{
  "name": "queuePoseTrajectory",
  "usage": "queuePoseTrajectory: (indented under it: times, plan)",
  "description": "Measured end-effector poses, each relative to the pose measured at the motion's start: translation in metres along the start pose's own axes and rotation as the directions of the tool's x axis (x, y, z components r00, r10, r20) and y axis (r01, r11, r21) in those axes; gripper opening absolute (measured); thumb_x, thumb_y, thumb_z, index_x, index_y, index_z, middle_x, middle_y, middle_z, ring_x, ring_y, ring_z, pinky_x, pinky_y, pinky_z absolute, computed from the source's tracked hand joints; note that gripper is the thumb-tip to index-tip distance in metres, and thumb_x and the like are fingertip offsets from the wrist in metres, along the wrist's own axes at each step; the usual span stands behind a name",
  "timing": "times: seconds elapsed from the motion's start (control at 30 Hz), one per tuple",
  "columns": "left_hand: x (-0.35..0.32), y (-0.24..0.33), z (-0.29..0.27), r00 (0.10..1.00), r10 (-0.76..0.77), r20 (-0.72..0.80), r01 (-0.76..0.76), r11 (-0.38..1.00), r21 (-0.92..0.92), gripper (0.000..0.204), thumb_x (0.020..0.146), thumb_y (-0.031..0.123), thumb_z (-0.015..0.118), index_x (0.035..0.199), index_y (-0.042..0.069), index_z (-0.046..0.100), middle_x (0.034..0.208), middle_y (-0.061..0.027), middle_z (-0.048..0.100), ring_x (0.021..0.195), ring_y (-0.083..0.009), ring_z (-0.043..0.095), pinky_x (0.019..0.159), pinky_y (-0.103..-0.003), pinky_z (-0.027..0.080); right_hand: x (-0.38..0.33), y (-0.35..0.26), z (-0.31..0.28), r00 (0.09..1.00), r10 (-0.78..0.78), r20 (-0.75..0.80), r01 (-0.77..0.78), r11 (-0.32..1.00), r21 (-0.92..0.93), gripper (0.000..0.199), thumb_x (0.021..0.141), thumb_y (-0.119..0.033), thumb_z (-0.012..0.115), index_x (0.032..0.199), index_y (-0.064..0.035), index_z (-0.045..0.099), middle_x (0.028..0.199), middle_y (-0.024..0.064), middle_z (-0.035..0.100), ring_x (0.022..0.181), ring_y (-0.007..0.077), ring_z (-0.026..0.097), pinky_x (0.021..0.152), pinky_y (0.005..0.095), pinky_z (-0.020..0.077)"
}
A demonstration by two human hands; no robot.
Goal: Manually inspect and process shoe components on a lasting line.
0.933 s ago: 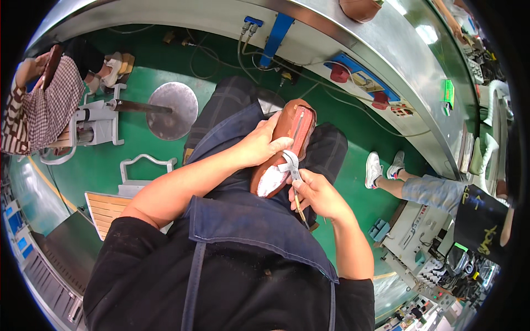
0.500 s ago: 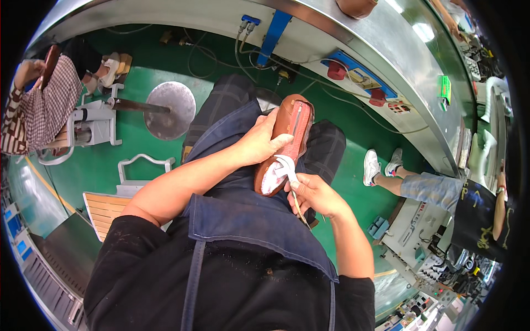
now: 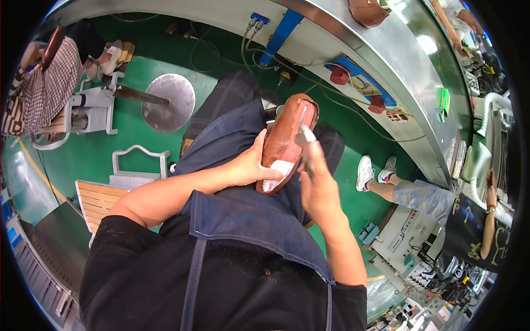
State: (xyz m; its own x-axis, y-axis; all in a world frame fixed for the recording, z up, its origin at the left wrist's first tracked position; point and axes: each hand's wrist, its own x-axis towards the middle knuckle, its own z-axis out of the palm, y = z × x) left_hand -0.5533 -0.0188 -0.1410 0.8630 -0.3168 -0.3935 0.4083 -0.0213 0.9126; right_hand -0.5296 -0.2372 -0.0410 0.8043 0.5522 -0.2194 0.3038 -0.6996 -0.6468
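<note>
A brown leather shoe lies sole side up over my lap, its toe pointing away from me. Its underside shows a reddish strip with a narrow metal piece and a white patch at the heel. My left hand grips the shoe from the left, thumb across the heel. Over the shoe's right edge, my right hand is closed round a metal tool that looks like pincers. Motion blurs the tool, and my fingers hide most of its handles.
A curved metal-edged bench runs ahead, with another brown shoe on it. Sockets and cables line its side. A round metal base and a slatted seat stand left. People are on both sides.
My right hand has lifted the tool off the heel and moved it forward over the shoe's right side. My left hand has slid back towards the heel.
</note>
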Motion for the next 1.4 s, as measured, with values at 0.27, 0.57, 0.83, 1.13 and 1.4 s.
queuePoseTrajectory:
  times: [0.27,0.57,0.83,1.13,1.4]
  plan:
    - [0.006,-0.029,0.002,0.996,0.037,0.085,-0.016,0.973,-0.231,0.087,0.079,0.012,0.088,0.149,-0.003,0.039,0.142,-0.016,0.058,0.136,-0.0235,0.055,0.117,-0.038,0.042,-0.014,-0.008,0.024,0.972,-0.229,-0.041,0.222,0.965,-0.14,0.089,0.087,0.008,0.06,0.166,-0.0195,0.031,0.103,0.018,0.064,0.086,0.0398,0.069,0.071,0.0493,0.0584]
    - [0.0,-0.013,0.001,0.996,-0.006,0.093,0.022,0.984,-0.174,0.081,0.081,0.014,0.089,0.146,-0.003,0.043,0.138,-0.0157,0.061,0.131,-0.0211,0.058,0.113,-0.036,0.045,-0.019,0.007,0.045,0.884,-0.343,-0.319,0.321,0.939,-0.122,0.09,0.088,0.006,0.057,0.168,-0.0267,0.03,0.103,0.016,0.062,0.084,0.0367,0.071,0.069,0.0485,0.0602]
    - [0.01,-0.016,-0.002,0.987,0.034,0.158,0.006,0.969,-0.246,0.075,0.086,0.014,0.087,0.146,-0.001,0.046,0.14,-0.0123,0.062,0.132,-0.019,0.057,0.114,-0.036,0.045,-0.015,0.013,0.043,0.996,-0.08,0.045,0.09,0.94,-0.33,0.088,0.087,0.006,0.059,0.167,-0.0194,0.032,0.095,0.0145,0.06,0.079,0.0371,0.068,0.068,0.0484,0.0594]
    - [0.021,-0.001,0.013,0.981,-0.061,0.186,0.178,0.682,-0.71,0.067,0.099,0.031,0.077,0.151,0.001,0.047,0.141,-0.012,0.064,0.13,-0.0232,0.061,0.115,-0.039,0.046,-0.03,0.062,0.052,0.816,0.578,-0.021,-0.487,0.706,0.514,0.047,0.088,-0.015,0.087,0.12,0.0012,0.057,0.095,0.008,0.071,0.08,0.0154,0.068,0.073,0.0318,0.0561]
    - [0.048,0.015,0.044,0.966,-0.072,0.248,0.251,0.481,-0.84,0.072,0.107,0.048,0.059,0.157,0.0,0.039,0.152,-0.0181,0.055,0.138,-0.036,0.058,0.115,-0.055,0.048,-0.017,0.083,0.017,0.841,0.535,0.084,-0.376,0.467,0.8,0.038,0.081,-0.003,0.081,0.115,0.0027,0.065,0.102,0.0065,0.074,0.09,0.0136,0.07,0.083,0.0304,0.0587]
